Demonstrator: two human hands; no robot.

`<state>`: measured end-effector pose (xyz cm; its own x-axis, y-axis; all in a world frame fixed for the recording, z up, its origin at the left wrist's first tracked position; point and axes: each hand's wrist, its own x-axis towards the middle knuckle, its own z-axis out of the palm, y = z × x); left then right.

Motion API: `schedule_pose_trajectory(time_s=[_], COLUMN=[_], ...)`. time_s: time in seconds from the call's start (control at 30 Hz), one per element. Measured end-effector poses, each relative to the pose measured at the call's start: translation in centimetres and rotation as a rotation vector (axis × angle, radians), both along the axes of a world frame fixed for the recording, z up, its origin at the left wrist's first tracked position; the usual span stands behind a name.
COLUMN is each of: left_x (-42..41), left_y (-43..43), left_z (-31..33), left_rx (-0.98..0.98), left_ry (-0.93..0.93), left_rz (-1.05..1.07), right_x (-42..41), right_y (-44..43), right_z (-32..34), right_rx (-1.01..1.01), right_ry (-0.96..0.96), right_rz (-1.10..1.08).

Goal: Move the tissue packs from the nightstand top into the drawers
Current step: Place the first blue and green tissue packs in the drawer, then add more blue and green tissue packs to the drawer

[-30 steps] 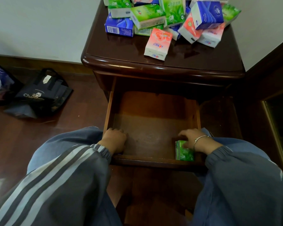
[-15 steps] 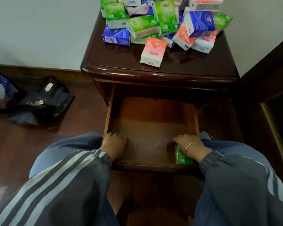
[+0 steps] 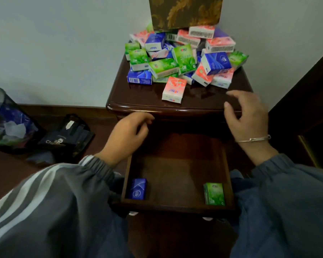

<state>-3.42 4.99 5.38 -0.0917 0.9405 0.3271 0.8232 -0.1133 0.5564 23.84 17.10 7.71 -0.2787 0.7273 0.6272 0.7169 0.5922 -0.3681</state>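
your left hand (image 3: 128, 134): loosely curled, empty, above the open drawer (image 3: 177, 206). drawer contents: blue pack (image 3: 137, 189) front left, green pack (image 3: 213, 193) front right. nightstand top (image 3: 138, 95): heap of tissue packs (image 3: 179, 58). your right hand (image 3: 247, 113): fingers spread, empty, at the front edge.

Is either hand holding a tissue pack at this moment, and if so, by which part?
Nothing is held. The left hand and right hand are both empty, fingers loosely curled, above the open drawer.
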Motion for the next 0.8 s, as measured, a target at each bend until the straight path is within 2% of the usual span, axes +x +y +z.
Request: schedule_pose_trajectory(time_s=[0.1,0.27,0.5,0.6,0.8], left_x=[-1.9,-3.7,-5.1,-5.5,-6.4], left_y=[2.1,5.1,8.7,10.9,15.5], left_z=[1.6,1.4,0.7,1.2,2.9], left_rx=[0.125,0.092,0.035,0.017,-0.025], left_ry=[0.039,0.126,0.115,-0.048,-0.554], left_rz=[0.154,0.284,0.37,0.448,0.611], right_x=[-0.5,-2.8,-3.6,-3.7,-3.6], right_y=[3.5,6.1,6.4,6.3,6.2], right_z=[0.2,-1.4,-2.9,-3.2,-3.5], right_rx=[-0.149,-0.431,-0.358,-0.314,-0.287], right_ry=[-0.039,-0.154,-0.21,-0.203,-0.199], right_rz=[-0.15,-0.273,-0.353,-0.362,-0.37])
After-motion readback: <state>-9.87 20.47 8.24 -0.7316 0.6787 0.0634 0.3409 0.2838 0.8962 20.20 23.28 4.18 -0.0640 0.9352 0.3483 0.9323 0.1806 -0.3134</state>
